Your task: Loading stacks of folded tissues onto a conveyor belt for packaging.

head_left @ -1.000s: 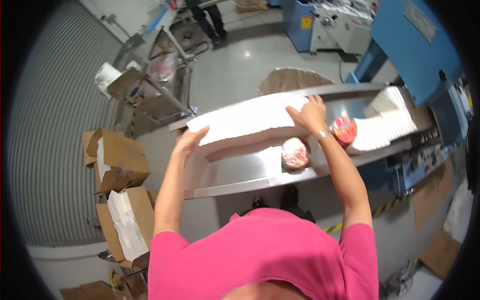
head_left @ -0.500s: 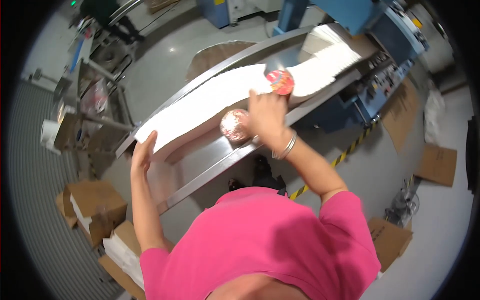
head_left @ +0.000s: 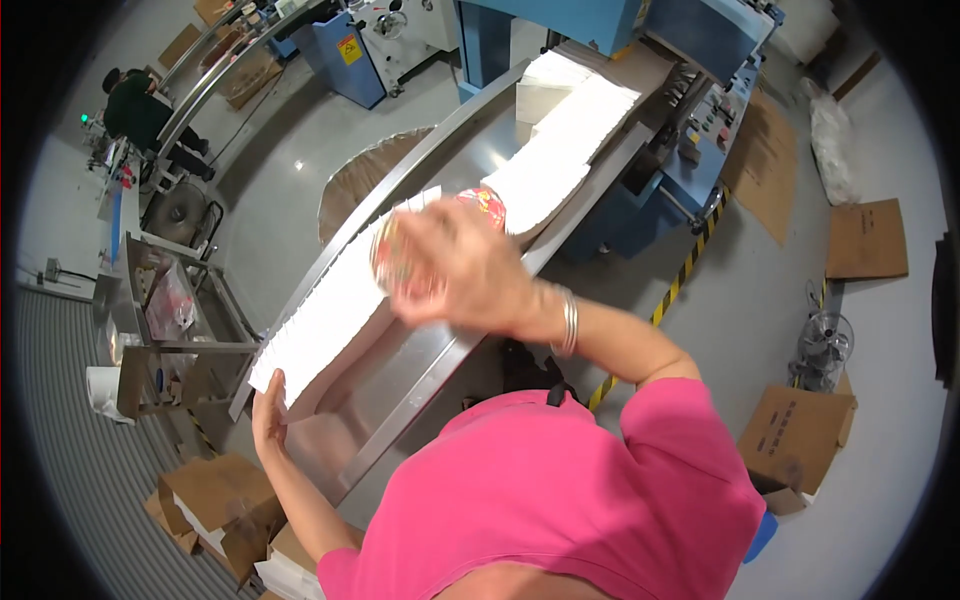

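Note:
A long row of white paper pieces [head_left: 335, 320], packed on edge, lies along a slanting metal trough [head_left: 395, 390]. My left hand [head_left: 268, 415] rests against the row's near left end, fingers stretched along it. Over the middle of the row is my right hand [head_left: 465, 275], blurred by motion. Its fingers curl around a round, red-and-silver patterned object [head_left: 392, 258], whose far side shows past them. A second round red patterned object [head_left: 490, 205] sits just beyond that hand, partly covered by it. Further up the trough stands another white paper row [head_left: 560, 150].
A blue machine [head_left: 560, 25] stands at the trough's far end, with a control panel [head_left: 710, 125] beside it. Behind the trough is a large round bin [head_left: 350, 190]. Cardboard boxes [head_left: 795, 435] and a fan [head_left: 825, 345] are at right. Another person [head_left: 140, 110] works far left.
My right hand has moved left and taken the nearer round object from beside the row up over it. The whole view has shifted; my left hand stays at the row's end.

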A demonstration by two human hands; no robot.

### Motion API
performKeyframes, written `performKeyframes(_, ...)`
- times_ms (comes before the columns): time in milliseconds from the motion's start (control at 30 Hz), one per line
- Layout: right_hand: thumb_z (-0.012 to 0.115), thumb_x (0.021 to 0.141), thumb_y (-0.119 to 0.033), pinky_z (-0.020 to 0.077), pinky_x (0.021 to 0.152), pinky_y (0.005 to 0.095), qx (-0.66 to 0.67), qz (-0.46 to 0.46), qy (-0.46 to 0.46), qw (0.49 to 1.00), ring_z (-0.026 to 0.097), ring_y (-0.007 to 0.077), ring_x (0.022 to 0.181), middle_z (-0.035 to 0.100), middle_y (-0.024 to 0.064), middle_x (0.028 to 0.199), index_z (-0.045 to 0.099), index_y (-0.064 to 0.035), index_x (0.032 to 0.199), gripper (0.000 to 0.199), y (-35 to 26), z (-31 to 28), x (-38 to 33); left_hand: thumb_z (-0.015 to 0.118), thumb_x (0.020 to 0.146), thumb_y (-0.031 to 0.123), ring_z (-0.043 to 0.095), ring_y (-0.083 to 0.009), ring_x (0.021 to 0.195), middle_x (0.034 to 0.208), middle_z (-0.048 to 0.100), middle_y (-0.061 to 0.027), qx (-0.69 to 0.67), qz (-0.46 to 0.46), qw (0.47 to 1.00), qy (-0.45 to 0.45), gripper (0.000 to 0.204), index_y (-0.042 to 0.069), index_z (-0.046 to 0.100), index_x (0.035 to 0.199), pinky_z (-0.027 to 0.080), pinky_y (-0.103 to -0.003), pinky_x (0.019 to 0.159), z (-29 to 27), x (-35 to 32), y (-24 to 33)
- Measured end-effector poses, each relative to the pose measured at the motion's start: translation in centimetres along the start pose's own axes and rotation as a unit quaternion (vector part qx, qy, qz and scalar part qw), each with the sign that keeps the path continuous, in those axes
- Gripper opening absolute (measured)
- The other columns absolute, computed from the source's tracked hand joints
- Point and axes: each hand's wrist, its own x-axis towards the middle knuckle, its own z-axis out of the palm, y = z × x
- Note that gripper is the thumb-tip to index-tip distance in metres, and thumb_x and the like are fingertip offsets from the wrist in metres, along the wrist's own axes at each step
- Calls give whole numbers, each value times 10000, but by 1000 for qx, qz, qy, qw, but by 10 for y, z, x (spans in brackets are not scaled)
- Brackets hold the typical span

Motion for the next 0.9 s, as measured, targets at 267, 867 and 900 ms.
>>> performKeyframes(267,698,674,-354,490,811,446,-233,199,-110,946,515,424,979,505,287,1037,490,-8,1175,643,214,17,75,700,797,251,492,-177,1106,1221,518,-70,-25,-6,1000,8,628,-41,421,1278,380,-289,914,12,-9,8)
performKeyframes(867,566,788,-90,466,841,431,-360,108,-325,868,505,312,1063,513,128,1131,547,-151,1122,340,248,31,84,698,789,263,489,-187,1124,1242,511,-65,-40,-21,999,28,653,-11,404,1304,371,-303,947,17,-24,12)
performKeyframes(900,566,788,-90,466,841,431,-360,111,-324,868,505,312,1063,513,128,1131,547,-151,1122,340,251,27,84,698,789,263,489,-187,1124,1242,511,-65,-38,-21,999,27,653,-11,404,1304,371,-303,947,18,-20,12)
